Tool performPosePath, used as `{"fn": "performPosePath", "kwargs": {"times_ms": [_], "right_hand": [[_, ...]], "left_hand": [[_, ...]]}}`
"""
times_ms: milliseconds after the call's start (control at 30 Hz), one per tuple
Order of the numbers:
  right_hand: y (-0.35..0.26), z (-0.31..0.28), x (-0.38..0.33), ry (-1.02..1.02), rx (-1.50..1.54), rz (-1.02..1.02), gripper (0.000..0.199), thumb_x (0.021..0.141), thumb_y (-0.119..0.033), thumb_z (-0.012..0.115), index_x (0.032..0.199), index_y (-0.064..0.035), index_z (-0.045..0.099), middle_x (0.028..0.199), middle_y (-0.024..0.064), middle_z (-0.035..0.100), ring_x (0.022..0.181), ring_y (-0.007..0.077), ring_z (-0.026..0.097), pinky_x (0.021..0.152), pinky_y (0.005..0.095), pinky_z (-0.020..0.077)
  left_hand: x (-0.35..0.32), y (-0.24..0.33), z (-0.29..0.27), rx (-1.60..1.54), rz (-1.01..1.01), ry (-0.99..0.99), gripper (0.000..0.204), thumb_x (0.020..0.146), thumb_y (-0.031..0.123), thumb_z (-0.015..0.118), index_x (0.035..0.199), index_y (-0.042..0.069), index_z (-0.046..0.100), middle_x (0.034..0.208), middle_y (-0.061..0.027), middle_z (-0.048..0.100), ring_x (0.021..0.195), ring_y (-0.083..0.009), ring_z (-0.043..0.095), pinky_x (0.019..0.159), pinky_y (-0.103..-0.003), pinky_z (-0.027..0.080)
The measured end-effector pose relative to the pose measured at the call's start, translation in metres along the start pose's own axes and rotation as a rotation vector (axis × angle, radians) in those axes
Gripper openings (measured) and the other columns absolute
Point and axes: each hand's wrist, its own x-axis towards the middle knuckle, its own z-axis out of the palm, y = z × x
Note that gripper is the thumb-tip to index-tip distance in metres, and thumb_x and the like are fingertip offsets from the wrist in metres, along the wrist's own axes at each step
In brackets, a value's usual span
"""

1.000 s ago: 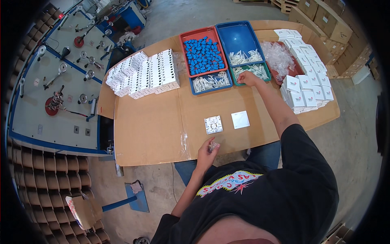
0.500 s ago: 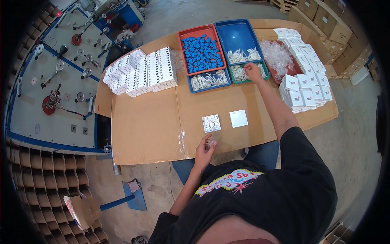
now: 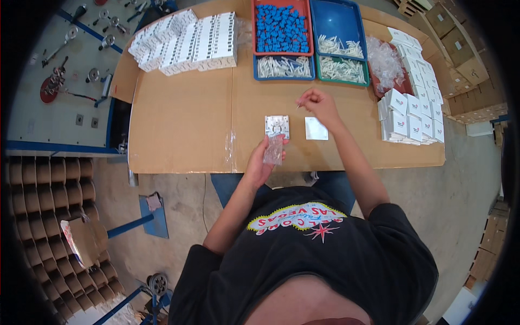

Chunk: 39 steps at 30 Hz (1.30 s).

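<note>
My left hand (image 3: 260, 164) is closed around a small clear plastic bag (image 3: 273, 151), its fingertips near a square white fitting (image 3: 277, 124) with a moulded, recessed face. My right hand (image 3: 321, 106) pinches a thin, light-coloured piece (image 3: 298, 103), too small to name exactly, above the cardboard-covered table. Just below this hand lies a flat, square white plate (image 3: 316, 129), to the right of the fitting. Neither hand touches the plate.
Beyond my hands stand a red tray (image 3: 283, 53) of blue pieces, a large blue tray (image 3: 337, 21), a smaller blue tray (image 3: 284, 79) and a green tray (image 3: 343, 82), these three holding small whitish pieces. White box stacks (image 3: 200, 43), crumpled clear bags (image 3: 383, 65) and stacked white squares (image 3: 414, 119) flank them.
My right hand has come back from the green tray toward me, now pinching a thin piece. My left hand has turned, showing more of the clear bag. The whole view has shifted.
</note>
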Motion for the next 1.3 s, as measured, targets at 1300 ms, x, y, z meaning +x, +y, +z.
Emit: {"fn": "performPosePath", "kwargs": {"times_ms": [1300], "right_hand": [[0.077, -0.064, 0.114, 0.170, -0.759, -0.240, 0.013, 0.092, -0.007, 0.062, 0.100, -0.0066, 0.072, 0.087, 0.0114, 0.070, 0.082, 0.0264, 0.071, 0.072, 0.0390, 0.0550]], "left_hand": [[-0.024, 0.001, -0.033, -0.037, -0.048, -0.053, 0.055, 0.107, 0.046, 0.045, 0.139, 0.003, 0.054, 0.118, -0.0097, 0.069, 0.089, -0.0168, 0.065, 0.089, -0.033, 0.053]]}}
